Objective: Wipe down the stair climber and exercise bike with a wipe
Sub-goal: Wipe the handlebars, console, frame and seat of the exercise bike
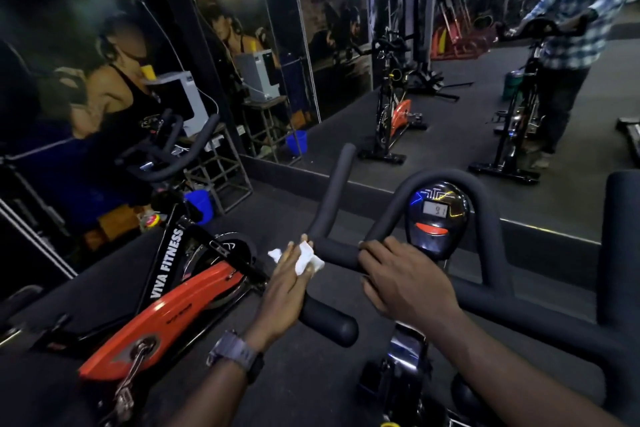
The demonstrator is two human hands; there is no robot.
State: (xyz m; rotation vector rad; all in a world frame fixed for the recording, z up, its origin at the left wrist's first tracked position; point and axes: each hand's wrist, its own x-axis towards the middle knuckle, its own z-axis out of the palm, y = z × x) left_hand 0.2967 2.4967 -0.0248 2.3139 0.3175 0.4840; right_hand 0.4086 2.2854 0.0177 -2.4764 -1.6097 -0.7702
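Observation:
I stand at an exercise bike whose black padded handlebar (pixel 337 250) fills the lower middle of the view. My left hand (pixel 285 291) presses a crumpled white wipe (pixel 304 258) against the left bend of the bar. My right hand (pixel 401 274) grips the bar's middle section, just left of the small console (pixel 437 213) with its lit display and orange button. No stair climber is visible.
A second black-and-orange bike marked VIVA FITNESS (pixel 166 288) stands close on my left. A wall mirror (pixel 433 80) ahead reflects bikes and a person in a checked shirt. Blue bucket (pixel 200 203) and metal stand (pixel 221 166) sit at left.

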